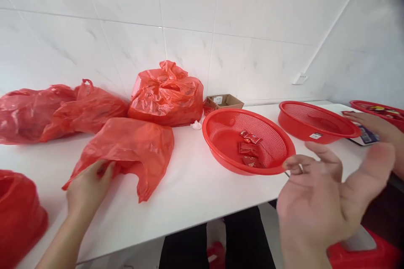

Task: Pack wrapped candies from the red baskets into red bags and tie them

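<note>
My left hand (pixel 90 183) pinches the open edge of a flat, thin red plastic bag (pixel 135 143) lying on the white table. The bag looks slack, with one handle loop hanging toward the front. My right hand (pixel 322 201) is raised palm up in front of the table's edge, fingers loosely curled and thumb spread wide, holding nothing. Its fingertips overlap the near right rim of a red plastic basket (pixel 217 155); whether they touch it I cannot tell. Several small red packets (pixel 248 149) lie inside the basket.
Full red bags (pixel 167 96) stand along the tiled wall, and another red bag (pixel 19 214) sits at near left. A small cardboard box (pixel 235 103) is behind the basket. Rightward are a second red basket (pixel 315 124), a scale (pixel 362 136) and a co-worker's hand (pixel 369 122).
</note>
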The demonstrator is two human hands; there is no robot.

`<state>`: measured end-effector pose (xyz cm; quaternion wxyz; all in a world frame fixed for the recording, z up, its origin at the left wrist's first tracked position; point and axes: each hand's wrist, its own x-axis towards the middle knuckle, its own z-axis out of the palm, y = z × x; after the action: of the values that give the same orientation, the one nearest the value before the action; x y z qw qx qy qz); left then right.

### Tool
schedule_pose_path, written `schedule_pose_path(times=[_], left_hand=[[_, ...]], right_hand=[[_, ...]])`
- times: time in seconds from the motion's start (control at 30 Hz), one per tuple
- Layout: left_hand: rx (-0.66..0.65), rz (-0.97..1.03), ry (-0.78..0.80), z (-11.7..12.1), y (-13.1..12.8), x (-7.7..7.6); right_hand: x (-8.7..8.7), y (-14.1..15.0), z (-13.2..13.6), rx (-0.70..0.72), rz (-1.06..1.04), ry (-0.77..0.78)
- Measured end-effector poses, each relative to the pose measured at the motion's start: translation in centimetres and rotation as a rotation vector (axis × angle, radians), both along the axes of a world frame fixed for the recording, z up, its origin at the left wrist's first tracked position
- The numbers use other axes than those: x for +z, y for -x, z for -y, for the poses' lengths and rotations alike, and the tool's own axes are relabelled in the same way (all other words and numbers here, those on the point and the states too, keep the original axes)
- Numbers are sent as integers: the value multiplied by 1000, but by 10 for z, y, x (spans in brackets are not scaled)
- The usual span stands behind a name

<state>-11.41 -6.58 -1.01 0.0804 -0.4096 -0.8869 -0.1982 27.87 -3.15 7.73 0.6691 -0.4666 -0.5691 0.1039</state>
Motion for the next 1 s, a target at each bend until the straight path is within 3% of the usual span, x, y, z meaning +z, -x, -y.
schedule_pose_path(times=[0.07, 0.17, 0.23, 0.3, 0.4, 0.57, 0.7, 0.83, 1.0], left_hand=[[36, 174, -35, 8, -2, 0], [11, 406, -152, 22, -10, -8], [-37, 429, -228, 30, -17, -16], [-62, 402, -289, 38, -23, -23], [-99, 369, -296, 52, -32, -28], [-167, 385, -182, 79, -48, -27], [-196, 463, -133, 99, -61, -29], [-200, 605, -70, 116, -71, -29], [-501, 872, 56, 144, -89, -12]], right_hand=[[-3, -3, -5, 60, -34, -4], [-33, 39, -1, 567, 255, 64], [-54, 82, 5, 799, 434, -20], [-66, 125, 6, 813, 553, -137], [-69, 176, -7, 798, 753, -211], [-78, 229, -55, 879, 1137, -65], [-93, 248, -89, 750, 1199, 152], [-95, 255, -101, 724, 1193, 172], [-89, 262, -108, 669, 1192, 266]])
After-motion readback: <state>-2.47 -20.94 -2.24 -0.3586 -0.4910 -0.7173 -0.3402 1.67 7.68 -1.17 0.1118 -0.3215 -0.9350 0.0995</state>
